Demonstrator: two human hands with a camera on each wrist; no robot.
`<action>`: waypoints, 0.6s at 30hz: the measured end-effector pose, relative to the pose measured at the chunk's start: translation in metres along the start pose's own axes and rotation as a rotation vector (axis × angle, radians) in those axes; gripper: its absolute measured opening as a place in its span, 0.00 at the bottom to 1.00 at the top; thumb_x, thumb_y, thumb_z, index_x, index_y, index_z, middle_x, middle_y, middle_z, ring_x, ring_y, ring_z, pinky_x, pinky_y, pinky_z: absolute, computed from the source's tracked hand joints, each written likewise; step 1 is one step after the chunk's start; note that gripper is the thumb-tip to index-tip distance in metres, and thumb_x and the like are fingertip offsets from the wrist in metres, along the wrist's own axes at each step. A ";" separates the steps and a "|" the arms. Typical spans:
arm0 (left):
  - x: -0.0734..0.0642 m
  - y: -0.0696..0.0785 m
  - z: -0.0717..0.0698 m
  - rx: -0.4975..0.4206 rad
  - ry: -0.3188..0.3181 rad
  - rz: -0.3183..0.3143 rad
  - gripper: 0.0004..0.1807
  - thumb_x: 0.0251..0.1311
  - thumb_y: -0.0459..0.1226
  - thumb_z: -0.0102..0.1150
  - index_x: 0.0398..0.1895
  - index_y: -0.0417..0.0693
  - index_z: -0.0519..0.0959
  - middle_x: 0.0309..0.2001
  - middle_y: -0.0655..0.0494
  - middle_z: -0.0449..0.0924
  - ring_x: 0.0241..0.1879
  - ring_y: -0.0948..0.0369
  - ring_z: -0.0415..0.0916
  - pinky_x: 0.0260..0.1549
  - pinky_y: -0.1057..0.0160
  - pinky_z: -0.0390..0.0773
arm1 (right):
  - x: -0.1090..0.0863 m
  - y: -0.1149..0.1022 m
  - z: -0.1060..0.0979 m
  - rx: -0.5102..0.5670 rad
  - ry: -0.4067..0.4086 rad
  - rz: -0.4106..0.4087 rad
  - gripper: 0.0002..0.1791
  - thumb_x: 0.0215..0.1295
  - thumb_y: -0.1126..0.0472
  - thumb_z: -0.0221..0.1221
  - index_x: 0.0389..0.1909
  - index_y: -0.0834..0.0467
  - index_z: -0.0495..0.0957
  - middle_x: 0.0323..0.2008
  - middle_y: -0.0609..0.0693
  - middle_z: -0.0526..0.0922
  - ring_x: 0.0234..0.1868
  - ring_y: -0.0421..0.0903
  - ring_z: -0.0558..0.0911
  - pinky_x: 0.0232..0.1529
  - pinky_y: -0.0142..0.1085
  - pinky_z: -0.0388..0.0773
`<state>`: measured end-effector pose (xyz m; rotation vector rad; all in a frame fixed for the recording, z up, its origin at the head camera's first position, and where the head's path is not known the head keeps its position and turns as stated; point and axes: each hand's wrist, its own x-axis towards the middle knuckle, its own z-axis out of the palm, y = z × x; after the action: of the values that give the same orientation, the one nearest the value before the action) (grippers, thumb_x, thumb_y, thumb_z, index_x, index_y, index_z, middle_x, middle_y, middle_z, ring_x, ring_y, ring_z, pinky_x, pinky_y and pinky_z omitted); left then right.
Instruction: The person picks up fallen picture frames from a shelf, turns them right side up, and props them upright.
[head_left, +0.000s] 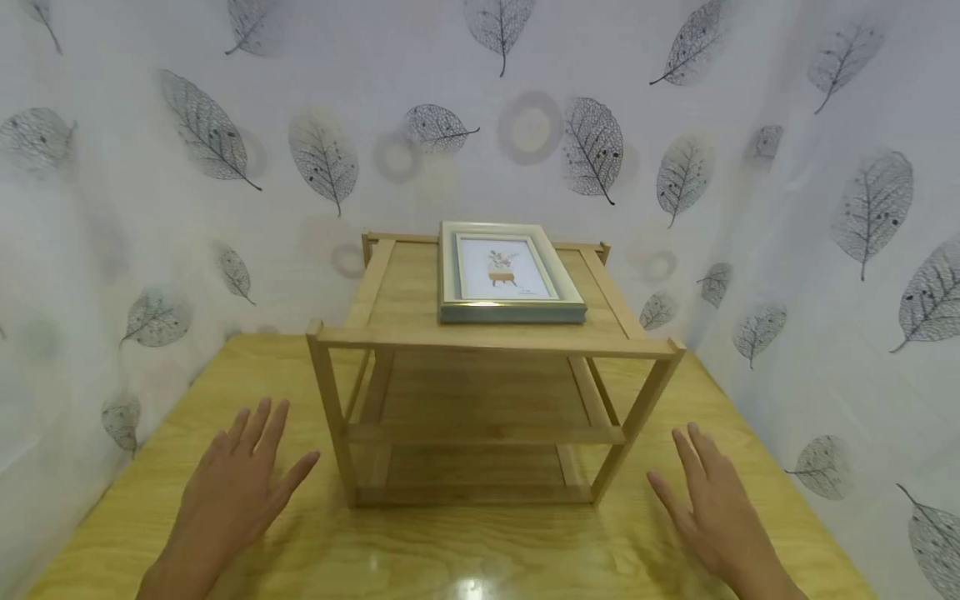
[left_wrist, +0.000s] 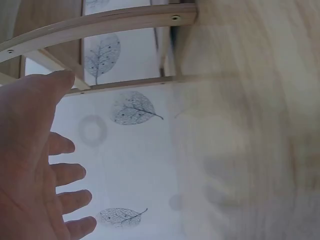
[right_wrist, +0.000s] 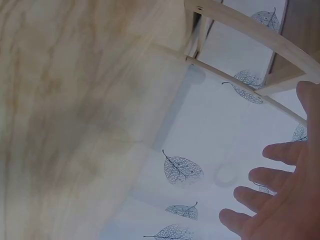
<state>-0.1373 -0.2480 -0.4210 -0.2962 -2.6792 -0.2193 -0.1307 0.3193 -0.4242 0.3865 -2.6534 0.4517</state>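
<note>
A light wooden rack (head_left: pixel 480 433) with stacked shelves stands in the middle of the table. On its top shelf lies a picture frame (head_left: pixel 512 312) with a pale gold border, its print of a potted plant facing up. My left hand (head_left: pixel 232 483) hovers over the table left of the rack, fingers straight and thumb apart, holding nothing. To the rack's right, my right hand (head_left: pixel 712 508) is likewise spread and holds nothing. Both wrist views show a bare hand, the left (left_wrist: pixel 30 165) and the right (right_wrist: pixel 290 190), near a rack leg but apart from it.
The wooden table (head_left: pixel 480 554) has a glossy grain and extends on both sides of the rack. Pale curtains (head_left: pixel 420 75) printed with dark leaves hang behind it and along the left and right sides.
</note>
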 end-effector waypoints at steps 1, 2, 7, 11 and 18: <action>0.001 0.000 -0.002 0.004 0.011 0.012 0.45 0.70 0.58 0.55 0.76 0.34 0.59 0.70 0.27 0.63 0.66 0.30 0.62 0.60 0.31 0.66 | 0.001 0.000 -0.002 0.002 0.012 -0.005 0.38 0.75 0.51 0.58 0.75 0.69 0.57 0.73 0.73 0.56 0.70 0.76 0.58 0.71 0.67 0.49; 0.003 0.000 -0.005 -0.004 0.009 0.012 0.44 0.70 0.58 0.55 0.75 0.33 0.59 0.69 0.27 0.64 0.65 0.29 0.63 0.60 0.31 0.66 | 0.002 0.000 -0.005 0.007 0.017 -0.003 0.37 0.75 0.52 0.57 0.75 0.68 0.57 0.73 0.73 0.57 0.69 0.76 0.59 0.70 0.68 0.51; 0.011 0.000 -0.020 -0.087 -0.036 -0.032 0.42 0.73 0.57 0.52 0.75 0.32 0.60 0.69 0.25 0.63 0.66 0.28 0.60 0.59 0.29 0.65 | 0.013 -0.001 -0.019 0.060 -0.005 0.031 0.36 0.77 0.53 0.55 0.75 0.70 0.56 0.71 0.75 0.59 0.67 0.77 0.61 0.62 0.72 0.58; 0.018 -0.002 -0.035 -0.135 -0.097 -0.098 0.42 0.74 0.58 0.49 0.77 0.36 0.58 0.70 0.26 0.61 0.67 0.28 0.58 0.59 0.26 0.62 | 0.026 -0.002 -0.032 0.113 -0.040 0.058 0.35 0.79 0.53 0.51 0.76 0.70 0.54 0.71 0.75 0.59 0.67 0.77 0.60 0.60 0.73 0.59; 0.038 -0.011 -0.060 -0.218 -0.067 -0.085 0.39 0.74 0.56 0.51 0.73 0.33 0.63 0.66 0.27 0.67 0.63 0.29 0.64 0.54 0.27 0.66 | 0.050 -0.006 -0.051 0.105 0.073 -0.044 0.30 0.77 0.61 0.54 0.73 0.69 0.60 0.64 0.72 0.66 0.60 0.73 0.70 0.49 0.69 0.70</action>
<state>-0.1491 -0.2639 -0.3516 -0.2603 -2.7392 -0.5390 -0.1541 0.3229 -0.3572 0.4510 -2.5524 0.5809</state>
